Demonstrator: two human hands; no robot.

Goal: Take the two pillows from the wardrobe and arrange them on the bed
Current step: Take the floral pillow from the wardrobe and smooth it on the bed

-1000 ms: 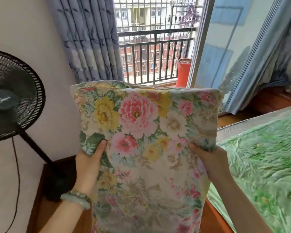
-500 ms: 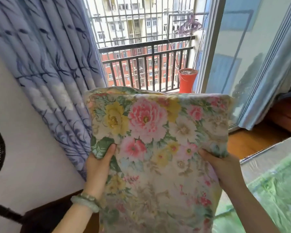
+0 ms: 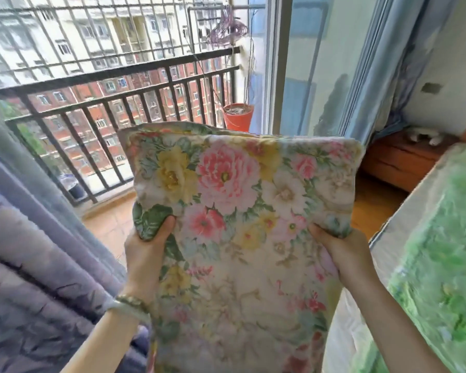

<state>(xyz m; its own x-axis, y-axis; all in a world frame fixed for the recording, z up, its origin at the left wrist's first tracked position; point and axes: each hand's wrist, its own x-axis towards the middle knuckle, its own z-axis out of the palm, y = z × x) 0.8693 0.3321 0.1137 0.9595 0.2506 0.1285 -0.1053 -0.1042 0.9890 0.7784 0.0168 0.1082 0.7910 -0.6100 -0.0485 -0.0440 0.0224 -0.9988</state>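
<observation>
Pillow (image 3: 242, 238), floral, is held upright in the air, left hand (image 3: 145, 254) and right hand (image 3: 345, 254) each with a closed grip pinching its side edges; the bed (image 3: 439, 251) lies just right, an orange pot (image 3: 238, 116) by the balcony railing (image 3: 113, 98) beyond

Matt floral cloth pillow (image 3: 242, 224); dark metal railing (image 3: 113, 84); smooth wooden floor (image 3: 371, 203).

Both bare forearms raised, converging upward. Left hand (image 3: 148, 254), banded at the wrist, thumb forward, clamps the floral-printed fabric pillow (image 3: 242, 238) at its left edge; right hand (image 3: 345, 251) clamps its right edge.
</observation>
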